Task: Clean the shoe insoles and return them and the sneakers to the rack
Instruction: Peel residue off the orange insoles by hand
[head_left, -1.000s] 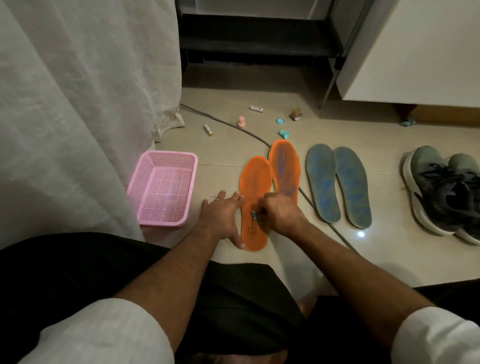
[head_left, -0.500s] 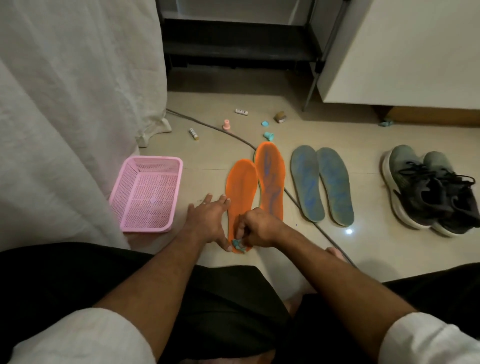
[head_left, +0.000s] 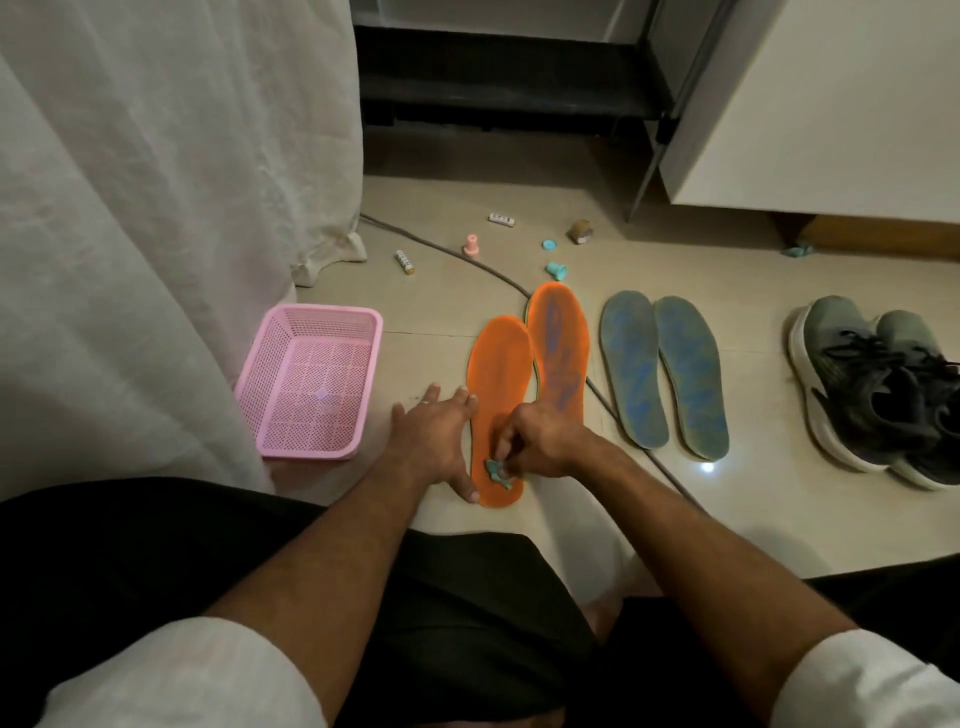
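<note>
Here my right hand (head_left: 540, 441) pinches a small teal cleaner (head_left: 496, 472) on the near orange insole's (head_left: 498, 379) heel; my flat left hand (head_left: 434, 439) steadies its edge. The sneakers (head_left: 883, 389) are cut off at right.

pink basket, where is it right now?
Head view: the pink basket sits on the floor at left, against the white curtain, just left of the left hand and the near orange insole.
</note>
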